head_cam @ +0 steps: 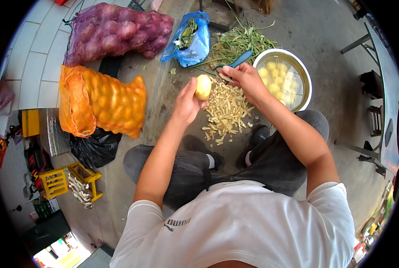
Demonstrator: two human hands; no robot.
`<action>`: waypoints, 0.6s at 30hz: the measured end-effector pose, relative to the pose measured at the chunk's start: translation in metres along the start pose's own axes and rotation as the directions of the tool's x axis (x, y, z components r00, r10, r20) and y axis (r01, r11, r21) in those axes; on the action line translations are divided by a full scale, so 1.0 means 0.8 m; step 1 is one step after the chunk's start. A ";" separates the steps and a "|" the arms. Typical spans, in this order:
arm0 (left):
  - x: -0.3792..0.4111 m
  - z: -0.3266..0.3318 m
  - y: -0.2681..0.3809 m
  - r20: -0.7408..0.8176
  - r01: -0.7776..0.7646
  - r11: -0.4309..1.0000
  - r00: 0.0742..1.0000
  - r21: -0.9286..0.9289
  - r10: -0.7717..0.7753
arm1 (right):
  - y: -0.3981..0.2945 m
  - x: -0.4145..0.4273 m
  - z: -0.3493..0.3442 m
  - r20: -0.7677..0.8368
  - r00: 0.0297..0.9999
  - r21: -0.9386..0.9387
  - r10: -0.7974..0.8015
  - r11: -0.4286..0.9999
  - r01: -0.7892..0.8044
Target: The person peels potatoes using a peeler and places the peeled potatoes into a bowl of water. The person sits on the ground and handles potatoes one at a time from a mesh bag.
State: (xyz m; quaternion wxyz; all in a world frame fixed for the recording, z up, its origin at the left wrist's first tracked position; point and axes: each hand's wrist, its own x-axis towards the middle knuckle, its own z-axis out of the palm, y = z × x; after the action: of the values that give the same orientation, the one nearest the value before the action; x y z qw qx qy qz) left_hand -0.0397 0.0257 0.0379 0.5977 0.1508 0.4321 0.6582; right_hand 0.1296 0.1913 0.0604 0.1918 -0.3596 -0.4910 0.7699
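Note:
My left hand (187,103) holds a potato (203,87) upright between thumb and fingers; its visible side is mostly pale yellow with a darker patch low down. In my right hand (244,79) is a vegetable peeler with a dark blue handle (241,59), which sticks out past the thumb. A strip of peel (225,77) hangs by the right fingers, and the peeler's blade is partly hidden there. Below both hands, a heap of potato peels (227,112) lies on the concrete floor. Just right of my right hand stands a round metal basin (307,82) with peeled potatoes (276,77) in water.
An orange mesh sack of potatoes (114,100) and a purple mesh sack of onions (122,31) lie at the left. Ahead are a blue plastic bag (199,43) and green stalk trimmings (243,42). A black bag (95,150) and yellow chair (55,183) stand lower left; a table (390,90) is right.

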 end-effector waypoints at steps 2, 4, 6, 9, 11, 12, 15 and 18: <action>-0.004 0.003 0.002 -0.023 -0.048 0.994 0.998 0.099 0.050 | 0.006 0.001 -0.002 -0.002 1.000 0.028 0.011 1.000 -0.011; -0.007 0.008 0.003 -0.012 -0.114 0.987 0.993 0.116 0.116 | 0.009 0.000 0.001 -0.023 1.000 0.070 0.009 0.998 -0.007; -0.007 0.007 -0.003 -0.023 -0.155 0.981 0.987 0.119 0.158 | 0.010 -0.001 0.006 -0.029 0.999 0.088 0.021 0.996 -0.019; -0.002 0.001 -0.008 -0.073 -0.182 0.970 0.978 0.161 0.195 | 0.015 0.001 0.002 0.008 0.999 0.076 0.047 0.996 -0.048; 0.003 -0.006 -0.014 -0.077 -0.220 0.927 0.964 0.303 0.254 | 0.022 -0.001 0.006 0.019 0.999 0.080 0.041 0.996 -0.043; 0.004 -0.005 -0.014 -0.069 -0.243 0.909 0.957 0.337 0.281 | 0.027 -0.003 0.011 0.068 0.997 0.120 -0.019 0.993 0.011; 0.001 0.003 -0.013 -0.033 -0.295 0.860 0.940 0.416 0.339 | 0.030 -0.009 0.015 0.099 0.995 -0.026 0.020 0.999 -0.018; -0.002 0.009 -0.008 -0.006 -0.304 0.858 0.942 0.413 0.336 | 0.037 -0.005 0.014 0.095 0.995 0.058 -0.044 0.998 0.038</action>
State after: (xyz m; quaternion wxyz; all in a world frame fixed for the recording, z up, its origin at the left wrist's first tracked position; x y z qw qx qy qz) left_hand -0.0301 0.0268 0.0375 0.4182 0.3158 0.5512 0.6493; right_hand 0.1260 0.1685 0.0380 0.1939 -0.3065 -0.4851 0.7957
